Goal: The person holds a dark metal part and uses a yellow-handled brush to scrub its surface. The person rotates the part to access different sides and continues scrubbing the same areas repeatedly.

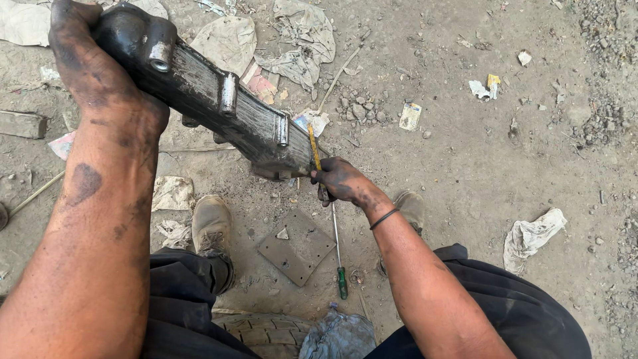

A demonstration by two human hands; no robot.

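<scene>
**Greasy metal casting being held up and worked at its lower end**

The left hand [93, 73], blackened with grease, is gripping the upper end of a long dark metal casting [212, 100], its fingers wrapping over the top edge toward eleven o'clock of the view. The casting is slanting down from that grip toward the centre, its scraped, shiny flat face with raised bolt bosses turned up to the camera, and its lower end is sitting just above the right hand.

The right hand [342, 181], equally dirty and wearing a thin dark band at the wrist, is clenching around a yellow-handled tool [314, 147] whose upper part is lying against the lower end of the casting. Whether the tip is touching the flat face or the edge cannot be told.

Below the right hand, toward six o'clock, a long screwdriver with a green handle [339, 256] is lying on the dirt ground [465, 166], its shaft pointing up to the hand. Just beside it, toward seven o'clock from the hand, a flat square metal plate [296, 246] is resting on the ground. The person's two boots are standing on either side, the left boot [211, 225] next to the plate and the right boot [412, 206] partly hidden behind the right forearm. A worn tyre [262, 332] is showing at the bottom edge, between the dark trouser legs. Crumpled rags [531, 234] and scraps of paper are lying scattered around, one rag at four o'clock, more at twelve o'clock behind the casting.
</scene>
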